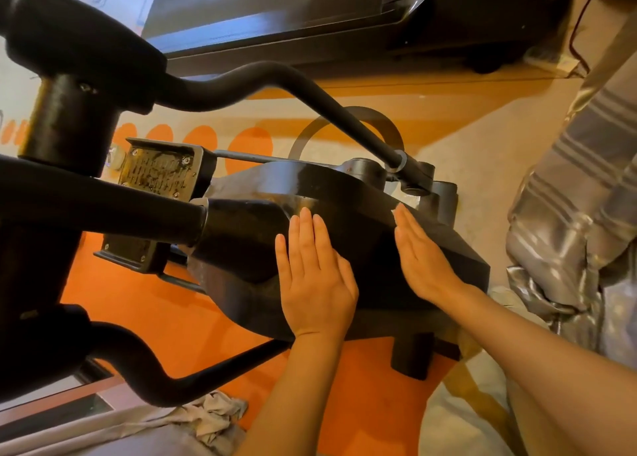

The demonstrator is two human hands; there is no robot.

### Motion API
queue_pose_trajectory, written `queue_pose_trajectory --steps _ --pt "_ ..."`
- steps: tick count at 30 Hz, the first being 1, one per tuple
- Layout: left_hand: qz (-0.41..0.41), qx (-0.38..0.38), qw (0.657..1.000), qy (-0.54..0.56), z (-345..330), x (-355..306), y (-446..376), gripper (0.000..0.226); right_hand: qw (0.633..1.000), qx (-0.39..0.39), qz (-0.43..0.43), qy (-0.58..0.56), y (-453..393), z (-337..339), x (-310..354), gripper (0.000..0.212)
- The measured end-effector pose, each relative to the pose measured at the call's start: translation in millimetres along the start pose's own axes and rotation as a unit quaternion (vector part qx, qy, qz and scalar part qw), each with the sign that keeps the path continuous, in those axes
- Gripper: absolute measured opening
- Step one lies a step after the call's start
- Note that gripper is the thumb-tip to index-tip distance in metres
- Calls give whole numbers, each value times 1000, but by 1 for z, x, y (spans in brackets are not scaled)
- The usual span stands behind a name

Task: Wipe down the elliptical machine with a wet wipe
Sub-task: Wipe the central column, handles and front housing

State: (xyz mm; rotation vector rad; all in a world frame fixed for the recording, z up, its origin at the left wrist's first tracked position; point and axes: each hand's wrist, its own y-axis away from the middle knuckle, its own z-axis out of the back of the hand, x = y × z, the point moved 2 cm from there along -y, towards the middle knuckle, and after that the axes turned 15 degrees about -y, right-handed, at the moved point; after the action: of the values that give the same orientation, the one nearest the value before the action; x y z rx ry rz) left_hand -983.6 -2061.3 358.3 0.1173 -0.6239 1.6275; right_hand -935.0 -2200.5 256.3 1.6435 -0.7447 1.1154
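Both hands lie flat with straight fingers on the black, blocky plastic housing of the elliptical machine (344, 214): the left hand (315, 276) rests palm-down on its sloped, faintly glossy face, and the right hand (422, 252) presses on the upper edge, where a small sliver of white wet wipe (394, 212) peeks out beside its fingertips. Curved matte black tubular arms (262, 76) sweep over the housing, a ridged metal pedal (158, 173) sits behind it, and the machine stands on a smooth orange floor mat (155, 314) with a crumpled beige cloth (217, 417) lying near the bottom edge.
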Motion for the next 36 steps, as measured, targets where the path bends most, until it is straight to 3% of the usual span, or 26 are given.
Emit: queue_pose_trajectory --steps 3,8,12,17,20,27,31,34,36 --pt "5 -10 1000 1 0 0 0 50 1000 -14 -2 -6 -7 -7 15 51" --pt "5 -20 1000 8 -2 -1 1 48 991 26 131 -9 -5 -34 57 44" --pt "8 -19 1000 7 -2 -1 1 48 982 30 187 10 4 -27 36 46" --pt "4 -21 1000 -4 -2 -2 1 48 999 -38 27 3 7 9 -29 45" --pt "1 -27 1000 -12 -3 -2 2 48 999 -42 -25 11 -1 13 -30 49" --pt "5 -40 999 -16 -4 -2 4 48 990 24 137 11 -33 -29 60 50" --pt "9 -47 999 -15 -5 -1 3 47 972 75 223 25 -34 -36 71 52" --pt "11 -46 999 -9 -4 -2 3 47 976 58 206 31 -35 -25 51 50" --pt "13 -45 999 -7 -4 -3 3 47 991 31 125 22 -37 -10 28 50"
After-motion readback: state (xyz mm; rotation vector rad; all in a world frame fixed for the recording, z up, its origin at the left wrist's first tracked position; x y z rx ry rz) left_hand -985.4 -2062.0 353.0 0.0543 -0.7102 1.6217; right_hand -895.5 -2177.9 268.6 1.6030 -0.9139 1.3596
